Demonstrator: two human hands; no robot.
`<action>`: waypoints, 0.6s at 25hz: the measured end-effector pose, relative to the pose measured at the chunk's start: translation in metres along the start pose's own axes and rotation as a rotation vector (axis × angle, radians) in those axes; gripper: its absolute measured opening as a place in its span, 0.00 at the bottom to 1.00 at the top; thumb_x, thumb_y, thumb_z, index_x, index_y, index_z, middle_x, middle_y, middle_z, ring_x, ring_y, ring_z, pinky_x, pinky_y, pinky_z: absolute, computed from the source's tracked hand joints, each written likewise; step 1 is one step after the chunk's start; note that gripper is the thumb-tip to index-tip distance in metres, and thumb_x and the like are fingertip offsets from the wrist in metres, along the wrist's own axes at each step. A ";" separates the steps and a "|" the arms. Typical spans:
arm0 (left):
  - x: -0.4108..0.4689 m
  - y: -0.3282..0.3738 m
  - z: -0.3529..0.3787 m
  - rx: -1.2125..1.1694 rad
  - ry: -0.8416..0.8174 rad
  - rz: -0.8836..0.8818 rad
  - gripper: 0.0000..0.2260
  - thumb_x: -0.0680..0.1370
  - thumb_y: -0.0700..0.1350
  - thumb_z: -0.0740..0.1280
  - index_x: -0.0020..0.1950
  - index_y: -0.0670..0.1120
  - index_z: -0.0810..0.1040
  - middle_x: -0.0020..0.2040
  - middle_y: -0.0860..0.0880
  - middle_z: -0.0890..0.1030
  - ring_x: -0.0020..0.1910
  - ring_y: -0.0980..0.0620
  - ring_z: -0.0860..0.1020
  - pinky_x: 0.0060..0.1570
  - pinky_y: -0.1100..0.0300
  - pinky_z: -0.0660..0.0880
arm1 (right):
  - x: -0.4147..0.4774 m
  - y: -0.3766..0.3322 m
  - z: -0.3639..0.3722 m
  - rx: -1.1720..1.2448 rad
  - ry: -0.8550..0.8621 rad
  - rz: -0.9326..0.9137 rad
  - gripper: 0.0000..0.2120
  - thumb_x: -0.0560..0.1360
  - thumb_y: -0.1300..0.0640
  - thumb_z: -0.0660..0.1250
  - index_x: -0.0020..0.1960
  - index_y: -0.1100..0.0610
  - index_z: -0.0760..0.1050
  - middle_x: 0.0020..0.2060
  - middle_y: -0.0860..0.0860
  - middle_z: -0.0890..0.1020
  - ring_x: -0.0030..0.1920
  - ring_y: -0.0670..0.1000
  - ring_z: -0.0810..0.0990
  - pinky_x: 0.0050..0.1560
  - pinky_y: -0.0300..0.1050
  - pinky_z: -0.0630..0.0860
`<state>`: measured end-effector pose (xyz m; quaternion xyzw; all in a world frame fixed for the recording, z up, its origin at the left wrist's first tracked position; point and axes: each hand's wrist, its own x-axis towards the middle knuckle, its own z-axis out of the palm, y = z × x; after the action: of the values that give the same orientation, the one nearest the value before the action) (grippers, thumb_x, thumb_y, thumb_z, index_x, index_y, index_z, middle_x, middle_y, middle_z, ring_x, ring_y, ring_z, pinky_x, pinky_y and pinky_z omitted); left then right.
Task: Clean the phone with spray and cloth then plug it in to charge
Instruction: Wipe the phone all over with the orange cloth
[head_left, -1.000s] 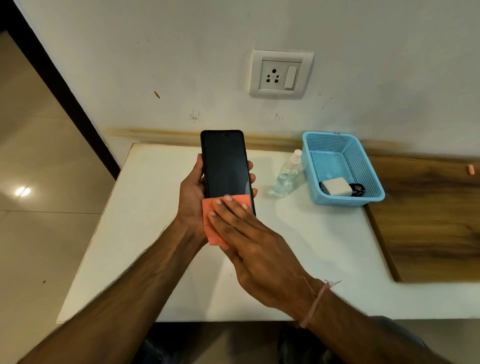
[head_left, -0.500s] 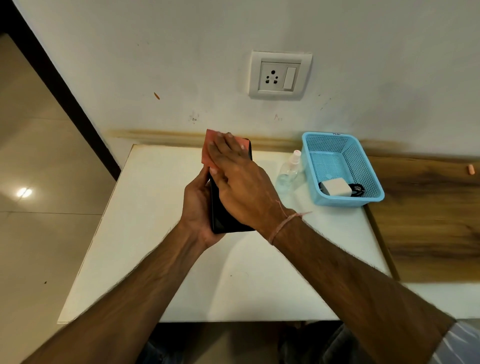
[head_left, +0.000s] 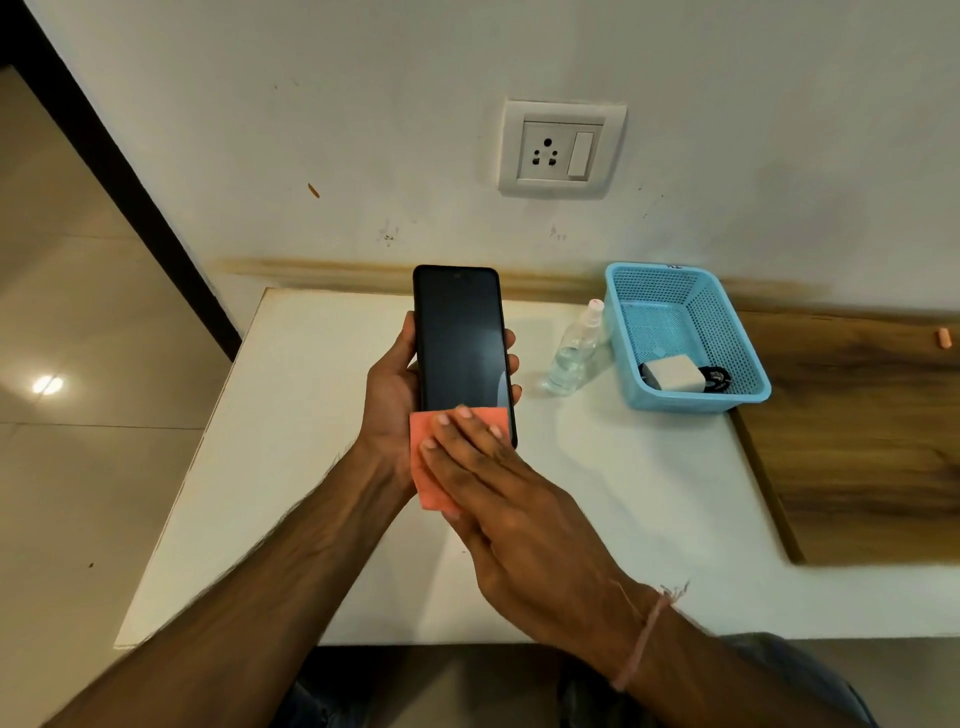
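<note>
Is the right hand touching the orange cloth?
Touching. In the head view, the right hand lays fingers flat on the orange cloth, over the lower end of the black phone.

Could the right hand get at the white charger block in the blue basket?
Probably yes: the blue plastic basket is open-topped, the white charger block uncovered; the right hand only presses an orange cloth.
</note>
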<state>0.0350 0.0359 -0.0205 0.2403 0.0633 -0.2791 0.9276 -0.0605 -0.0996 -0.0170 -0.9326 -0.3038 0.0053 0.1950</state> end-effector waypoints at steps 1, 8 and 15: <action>0.000 0.001 0.001 0.001 0.001 0.006 0.33 0.80 0.65 0.57 0.72 0.40 0.73 0.61 0.42 0.79 0.54 0.45 0.80 0.56 0.50 0.78 | 0.008 0.002 -0.005 0.004 0.023 0.000 0.26 0.82 0.52 0.57 0.77 0.57 0.56 0.77 0.51 0.55 0.78 0.53 0.50 0.76 0.53 0.56; 0.001 -0.004 0.004 -0.064 0.049 0.049 0.23 0.82 0.59 0.62 0.68 0.45 0.80 0.67 0.44 0.80 0.65 0.44 0.79 0.68 0.49 0.73 | 0.113 0.026 -0.051 -0.009 0.189 0.151 0.23 0.84 0.53 0.51 0.78 0.55 0.57 0.78 0.50 0.56 0.78 0.49 0.49 0.75 0.41 0.47; -0.001 -0.006 0.006 -0.026 0.067 0.049 0.24 0.82 0.59 0.60 0.73 0.46 0.74 0.72 0.44 0.76 0.71 0.45 0.74 0.74 0.48 0.66 | 0.109 0.025 -0.044 0.011 0.181 0.139 0.24 0.84 0.52 0.51 0.78 0.54 0.53 0.78 0.50 0.53 0.78 0.49 0.46 0.77 0.49 0.53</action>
<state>0.0309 0.0287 -0.0171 0.2390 0.0921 -0.2473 0.9345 0.0484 -0.0717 0.0261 -0.9469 -0.2196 -0.0640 0.2258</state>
